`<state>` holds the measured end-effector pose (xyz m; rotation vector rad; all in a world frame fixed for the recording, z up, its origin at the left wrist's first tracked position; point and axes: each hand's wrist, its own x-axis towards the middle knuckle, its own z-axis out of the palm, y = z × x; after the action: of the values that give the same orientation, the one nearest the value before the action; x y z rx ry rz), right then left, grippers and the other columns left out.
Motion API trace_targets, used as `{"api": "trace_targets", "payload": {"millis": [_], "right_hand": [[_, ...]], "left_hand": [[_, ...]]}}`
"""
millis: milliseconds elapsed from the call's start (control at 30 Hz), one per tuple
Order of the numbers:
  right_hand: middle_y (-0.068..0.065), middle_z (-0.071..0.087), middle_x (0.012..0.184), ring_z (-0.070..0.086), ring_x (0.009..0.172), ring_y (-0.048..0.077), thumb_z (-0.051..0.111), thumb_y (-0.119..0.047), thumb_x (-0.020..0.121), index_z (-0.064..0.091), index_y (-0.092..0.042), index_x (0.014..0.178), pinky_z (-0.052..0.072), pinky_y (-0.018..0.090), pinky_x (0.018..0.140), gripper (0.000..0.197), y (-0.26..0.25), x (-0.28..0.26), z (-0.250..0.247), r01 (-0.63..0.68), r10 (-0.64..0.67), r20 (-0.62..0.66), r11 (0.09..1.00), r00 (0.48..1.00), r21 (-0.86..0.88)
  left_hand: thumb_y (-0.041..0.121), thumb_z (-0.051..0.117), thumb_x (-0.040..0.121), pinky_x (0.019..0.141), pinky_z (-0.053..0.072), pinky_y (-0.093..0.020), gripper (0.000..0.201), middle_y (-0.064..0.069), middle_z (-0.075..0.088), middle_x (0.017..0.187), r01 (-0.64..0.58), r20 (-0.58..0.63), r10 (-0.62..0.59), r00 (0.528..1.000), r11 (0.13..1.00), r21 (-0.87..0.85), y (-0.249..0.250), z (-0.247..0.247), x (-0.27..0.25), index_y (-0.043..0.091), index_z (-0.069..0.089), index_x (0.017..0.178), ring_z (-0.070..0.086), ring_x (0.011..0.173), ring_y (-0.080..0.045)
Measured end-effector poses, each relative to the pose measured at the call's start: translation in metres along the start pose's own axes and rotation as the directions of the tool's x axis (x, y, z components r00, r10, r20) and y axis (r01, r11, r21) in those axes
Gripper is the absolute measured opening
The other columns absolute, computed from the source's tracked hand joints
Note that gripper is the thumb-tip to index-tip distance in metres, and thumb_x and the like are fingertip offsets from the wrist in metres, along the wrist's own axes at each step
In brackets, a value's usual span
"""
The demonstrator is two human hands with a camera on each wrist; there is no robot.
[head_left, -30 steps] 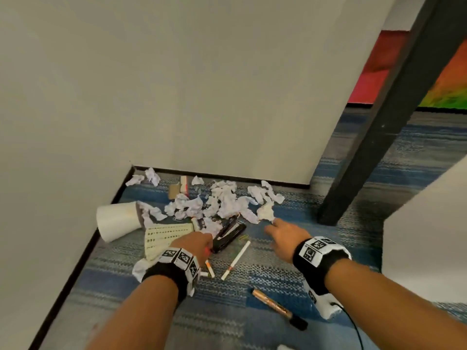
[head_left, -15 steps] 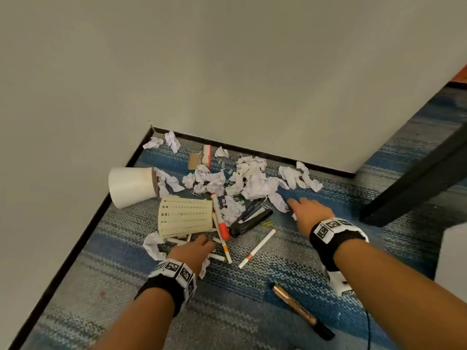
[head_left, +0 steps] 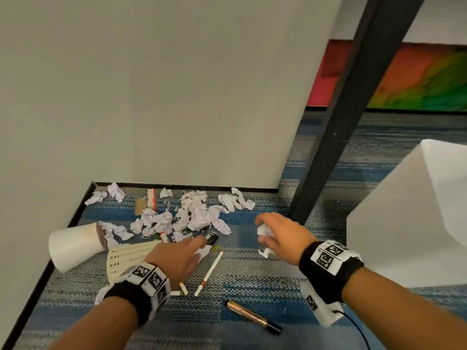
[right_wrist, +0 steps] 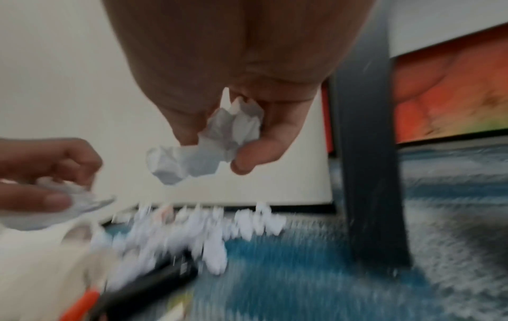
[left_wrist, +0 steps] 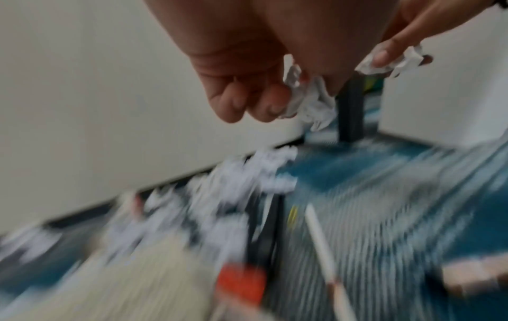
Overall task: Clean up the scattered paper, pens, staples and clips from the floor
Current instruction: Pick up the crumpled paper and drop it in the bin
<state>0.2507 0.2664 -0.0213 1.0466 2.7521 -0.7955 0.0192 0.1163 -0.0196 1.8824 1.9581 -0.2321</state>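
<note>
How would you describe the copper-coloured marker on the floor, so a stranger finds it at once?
Start from the blue striped carpet. Nearest the camera, between the two forearms, lies the copper marker. Unlike the thin white pens above it, it is thick, metallic, and black-tipped.

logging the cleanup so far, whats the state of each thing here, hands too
left hand: holds crumpled paper
right hand: holds paper wads
cup: tipped on its side
basket: lying on its side
paper pile: loose on the carpet
white pen: flat on the carpet
copper marker: flat, capped
</note>
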Motion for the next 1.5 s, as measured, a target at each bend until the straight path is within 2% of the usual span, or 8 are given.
{"api": "trace_targets", "payload": {"millis": [133, 267, 400, 500, 800, 1000, 1233, 1500], "right_hand": [[-0.004, 0.052, 0.106, 0.056, 0.091, 0.021, 0.058, -0.029, 0.09, 0.052, -0.027, 0.109, 0.047, 0.035, 0.076, 0.021, 0.01, -0.061, -0.073, 0.041, -0.01, -0.412, 0.997, 0.911, 0.067], [-0.001, 0.049, 0.106, 0.047, 0.093, 0.008, 0.06, -0.021, 0.09, 0.06, -0.02, 0.112, 0.037, 0.016, 0.081, 0.022, 0.03, -0.123, -0.136, -0.025, 0.078, -0.756, 0.996, 0.65, 0.081], [0.007, 0.052, 0.104, 0.048, 0.085, 0.012, 0.061, -0.016, 0.087, 0.06, -0.018, 0.114, 0.035, 0.022, 0.07, 0.027, 0.062, -0.177, -0.17, -0.222, 0.21, -0.898, 0.966, 0.387, 0.13], [0.01, 0.053, 0.107, 0.053, 0.087, 0.023, 0.061, -0.016, 0.087, 0.058, -0.018, 0.119, 0.037, 0.027, 0.07, 0.032, 0.089, -0.197, -0.173, -0.35, 0.307, -0.899, 0.917, 0.311, 0.192], [0.01, 0.054, 0.11, 0.057, 0.097, 0.028, 0.056, -0.014, 0.09, 0.061, -0.017, 0.113, 0.043, 0.033, 0.079, 0.024, 0.119, -0.215, -0.159, -0.423, 0.391, -0.864, 0.874, 0.317, 0.241], [0.003, 0.062, 0.087, 0.054, 0.08, 0.023, 0.051, -0.021, 0.086, 0.066, -0.017, 0.097, 0.043, 0.036, 0.073, 0.019, 0.08, -0.166, -0.135, -0.2, 0.07, -0.825, 0.978, 0.56, -0.052], [-0.001, 0.061, 0.085, 0.058, 0.08, 0.026, 0.045, -0.034, 0.085, 0.063, -0.024, 0.097, 0.045, 0.037, 0.069, 0.023, 0.014, -0.063, -0.046, 0.078, -0.137, -0.313, 0.978, 0.94, -0.194], [0.009, 0.051, 0.122, 0.05, 0.113, 0.03, 0.044, -0.021, 0.094, 0.048, -0.019, 0.129, 0.048, 0.042, 0.09, 0.035, -0.056, 0.032, 0.052, 0.237, -0.157, 0.319, 0.944, 0.935, -0.231]], "left_hand": [[0.053, 0.001, 0.081, 0.067, 0.049, -0.031, 0.041, 0.005, 0.049, 0.106, -0.282, -0.179, 0.276, 0.944, 0.959, -0.012, 0.066, -0.069, 0.038, 0.035, 0.029, 0.104, 0.059, 0.08, -0.019], [0.042, 0.028, 0.09, 0.076, 0.048, -0.032, 0.033, 0.003, 0.05, 0.109, -0.548, -0.395, 0.461, 0.795, 0.825, -0.14, 0.156, -0.124, 0.074, 0.027, 0.049, 0.11, 0.057, 0.088, -0.018], [0.025, 0.05, 0.093, 0.089, 0.043, -0.03, 0.029, 0.0, 0.048, 0.118, -0.68, -0.561, 0.47, 0.681, 0.691, -0.246, 0.249, -0.157, 0.094, 0.019, 0.051, 0.122, 0.052, 0.1, -0.016], [0.018, 0.05, 0.093, 0.093, 0.043, -0.034, 0.04, -0.005, 0.044, 0.125, -0.721, -0.532, 0.533, 0.658, 0.65, -0.241, 0.31, -0.171, 0.102, 0.017, 0.044, 0.133, 0.051, 0.105, -0.021], [0.019, 0.051, 0.091, 0.082, 0.048, -0.034, 0.032, 0.001, 0.046, 0.117, -0.721, -0.471, 0.576, 0.668, 0.657, -0.219, 0.338, -0.145, 0.116, 0.024, 0.051, 0.122, 0.054, 0.088, -0.018], [0.027, 0.049, 0.09, 0.071, 0.048, -0.036, 0.01, 0.006, 0.048, 0.086, -0.591, -0.448, 0.47, 0.76, 0.787, -0.177, 0.25, -0.117, 0.11, 0.024, 0.055, 0.097, 0.051, 0.076, -0.014], [0.026, 0.045, 0.09, 0.076, 0.049, -0.032, 0.009, 0.002, 0.059, 0.088, -0.168, -0.074, 0.161, 0.984, 0.98, -0.11, 0.099, -0.054, 0.07, 0.026, 0.054, 0.09, 0.058, 0.088, -0.02], [0.026, 0.048, 0.091, 0.078, 0.045, -0.029, 0.02, -0.006, 0.062, 0.11, 0.382, 0.181, -0.364, 0.913, 0.921, -0.077, -0.037, 0.03, -0.022, 0.022, 0.059, 0.107, 0.059, 0.101, -0.025]]}}
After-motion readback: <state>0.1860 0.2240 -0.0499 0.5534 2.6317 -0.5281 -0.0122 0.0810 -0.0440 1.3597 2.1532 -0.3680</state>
